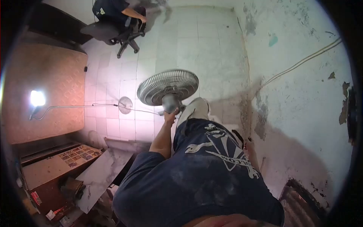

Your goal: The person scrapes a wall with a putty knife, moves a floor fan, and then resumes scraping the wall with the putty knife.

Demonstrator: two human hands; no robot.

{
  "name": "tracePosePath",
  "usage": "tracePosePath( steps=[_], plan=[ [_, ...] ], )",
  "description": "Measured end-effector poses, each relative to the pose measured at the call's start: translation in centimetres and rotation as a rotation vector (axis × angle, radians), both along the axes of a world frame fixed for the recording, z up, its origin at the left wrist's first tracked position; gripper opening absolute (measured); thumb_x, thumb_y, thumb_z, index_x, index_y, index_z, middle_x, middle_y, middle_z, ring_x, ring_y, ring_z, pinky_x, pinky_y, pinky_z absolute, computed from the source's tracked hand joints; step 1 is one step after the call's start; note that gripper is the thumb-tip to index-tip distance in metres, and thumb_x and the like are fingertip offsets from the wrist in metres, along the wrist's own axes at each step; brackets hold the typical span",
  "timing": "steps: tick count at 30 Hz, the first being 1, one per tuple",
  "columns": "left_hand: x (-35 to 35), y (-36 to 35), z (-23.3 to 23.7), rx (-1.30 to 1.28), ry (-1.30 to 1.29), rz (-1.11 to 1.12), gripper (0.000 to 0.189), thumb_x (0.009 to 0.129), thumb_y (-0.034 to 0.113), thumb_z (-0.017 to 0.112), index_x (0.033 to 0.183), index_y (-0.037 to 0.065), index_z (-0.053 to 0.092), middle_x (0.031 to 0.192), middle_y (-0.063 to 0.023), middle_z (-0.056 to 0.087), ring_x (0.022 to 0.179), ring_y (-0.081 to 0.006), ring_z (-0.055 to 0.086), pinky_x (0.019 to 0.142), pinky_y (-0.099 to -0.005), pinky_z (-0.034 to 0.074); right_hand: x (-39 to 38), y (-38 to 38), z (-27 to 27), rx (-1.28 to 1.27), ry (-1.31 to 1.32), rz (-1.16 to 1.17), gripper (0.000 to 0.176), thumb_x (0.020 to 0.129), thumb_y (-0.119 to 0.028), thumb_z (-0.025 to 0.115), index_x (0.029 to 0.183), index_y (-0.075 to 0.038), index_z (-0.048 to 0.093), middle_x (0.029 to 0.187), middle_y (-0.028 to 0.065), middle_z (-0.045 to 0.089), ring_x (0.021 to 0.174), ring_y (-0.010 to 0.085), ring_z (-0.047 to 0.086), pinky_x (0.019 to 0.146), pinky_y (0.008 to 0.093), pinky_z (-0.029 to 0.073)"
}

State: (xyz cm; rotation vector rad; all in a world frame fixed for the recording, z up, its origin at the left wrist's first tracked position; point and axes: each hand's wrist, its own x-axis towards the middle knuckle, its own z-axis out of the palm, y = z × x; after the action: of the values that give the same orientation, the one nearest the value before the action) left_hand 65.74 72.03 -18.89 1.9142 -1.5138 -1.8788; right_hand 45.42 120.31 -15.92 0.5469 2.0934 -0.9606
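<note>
Near your light trousers [193, 111], just past your waist, is a round grey fan with a wire cage [149, 90]. Your left hand [171, 115] has its fingers curled around the low part of the fan's grey round motor case [169, 101], at the back. That is likely a good spot to hold, as the heavy part seems to be there and the wire cage points away from you. The cage leans a bit and sits over the pale tiled floor [181, 51]. Your hand hides what is under the case, so you cannot tell if a stand helps hold it up. Your right hand is out of sight, so you cannot tell what its fingers do.

On the left, a thin grey metal lamp pole [79, 106] runs from a round flat base [125, 105] to a bright white lamp [38, 98]. The wide base probably keeps it from tipping. Its light falls on the orange-brown mattress [56, 72] and the tiles. At the far left, a person in dark clothes [110, 9] sits on a black chair with wheels [104, 32], well apart from your fan.
</note>
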Motion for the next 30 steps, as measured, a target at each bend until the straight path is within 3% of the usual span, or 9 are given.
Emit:
tracePosePath(
  steps=[2, 6, 10, 13, 15, 17, 19, 23, 30],
  plan=[
    [0.0, 0.1, 1.2, 0.044, -0.046, -0.009, 0.091, 0.059, 0.047, 0.077, 0.121, 0.005, 0.026, 0.11, -0.018, 0.05, 0.086, -0.0316, 0.056, 0.066, -0.0484, 0.046, -0.6, -0.5, -0.6, -0.055, 0.051, -0.013, 0.02, 0.083, -0.025, 0.053, 0.073, -0.008, 0.052, 0.05, 0.0031, 0.044, 0.041, 0.0129, 0.044, 0.039, 0.0283, 0.036],
    [0.2, -0.5, 1.0, 0.069, -0.058, -0.022, 0.09, 0.059, 0.046, 0.077, 0.122, 0.007, 0.026, 0.11, -0.0167, 0.051, 0.085, -0.0316, 0.057, 0.064, -0.0472, 0.046, -2.2, -2.5, -0.2, -0.067, 0.122, 0.058, 0.034, 0.082, -0.04, 0.059, 0.088, -0.007, 0.054, 0.053, 0.0034, 0.048, 0.047, 0.0154, 0.052, 0.044, 0.0302, 0.042],
    [-0.2, -0.6, 2.6, 0.073, -0.088, -0.037, 0.069, 0.058, 0.046, 0.078, 0.107, 0.006, 0.05, 0.089, -0.0118, 0.06, 0.082, -0.0271, 0.055, 0.066, -0.0502, 0.041, -3.0, -0.5, -5.4, -0.049, 0.11, 0.141, 0.034, 0.082, -0.039, 0.058, 0.089, -0.006, 0.055, 0.057, 0.0049, 0.05, 0.05, 0.016, 0.053, 0.047, 0.0308, 0.043],
    [0.5, -2.2, 1.8, 0.239, -0.131, -0.264, 0.091, 0.057, 0.055, 0.075, 0.126, 0.013, 0.033, 0.114, -0.0102, 0.052, 0.094, -0.0317, 0.055, 0.072, -0.0483, 0.042, -2.9, -1.3, -4.6, -0.063, -0.022, -0.009, 0.039, 0.081, -0.042, 0.056, 0.085, -0.003, 0.057, 0.061, 0.007, 0.052, 0.051, 0.0174, 0.053, 0.05, 0.0306, 0.043],
    [1.1, -3.1, -0.7, 0.246, -0.21, -0.277, 0.095, 0.055, 0.055, 0.076, 0.126, 0.012, 0.031, 0.116, -0.0103, 0.051, 0.093, -0.0307, 0.056, 0.072, -0.0482, 0.043, -3.2, -1.6, -3.7, 0.016, -0.041, 0.025, 0.034, 0.08, -0.037, 0.057, 0.086, -0.004, 0.056, 0.063, 0.0066, 0.053, 0.052, 0.0171, 0.052, 0.05, 0.0313, 0.042],
    [0.5, -3.4, 2.2, 0.249, -0.191, -0.389, 0.091, 0.055, 0.053, 0.077, 0.123, 0.012, 0.035, 0.114, -0.0096, 0.053, 0.094, -0.0284, 0.056, 0.071, -0.0465, 0.042, -3.4, -2.3, -2.1, 0.097, -0.058, 0.066, 0.028, 0.079, -0.032, 0.058, 0.086, -0.004, 0.055, 0.064, 0.0062, 0.054, 0.053, 0.0168, 0.052, 0.05, 0.0321, 0.04],
    [1.9, -4.5, -1.8, 0.282, -0.192, -0.387, 0.089, 0.054, 0.051, 0.078, 0.123, 0.012, 0.037, 0.112, -0.009, 0.054, 0.096, -0.0271, 0.055, 0.072, -0.0458, 0.042, -3.5, -4.0, 1.7, 0.106, -0.051, 0.138, 0.033, 0.079, -0.032, 0.056, 0.096, -0.004, 0.057, 0.07, 0.0072, 0.056, 0.061, 0.0176, 0.054, 0.055, 0.0322, 0.042],
    [-0.1, -4.1, 3.5, 0.282, -0.161, -0.366, 0.085, 0.057, 0.045, 0.079, 0.123, 0.017, 0.033, 0.116, -0.0073, 0.05, 0.098, -0.0269, 0.052, 0.078, -0.049, 0.039, -6.6, -4.5, -0.9, 0.073, 0.003, 0.119, 0.04, 0.081, -0.041, 0.058, 0.093, -0.003, 0.055, 0.063, 0.0072, 0.054, 0.054, 0.0178, 0.053, 0.05, 0.031, 0.043],
    [-0.7, -2.8, 1.9, 0.267, -0.197, -0.066, 0.076, 0.057, 0.029, 0.083, 0.113, 0.014, 0.034, 0.108, -0.0103, 0.053, 0.096, -0.023, 0.053, 0.081, -0.05, 0.042, -20.8, -13.0, -0.2, 0.102, -0.139, 0.313, 0.035, 0.083, -0.035, 0.058, 0.098, -0.004, 0.055, 0.068, 0.007, 0.055, 0.06, 0.0167, 0.055, 0.052, 0.0302, 0.044]
  ],
)
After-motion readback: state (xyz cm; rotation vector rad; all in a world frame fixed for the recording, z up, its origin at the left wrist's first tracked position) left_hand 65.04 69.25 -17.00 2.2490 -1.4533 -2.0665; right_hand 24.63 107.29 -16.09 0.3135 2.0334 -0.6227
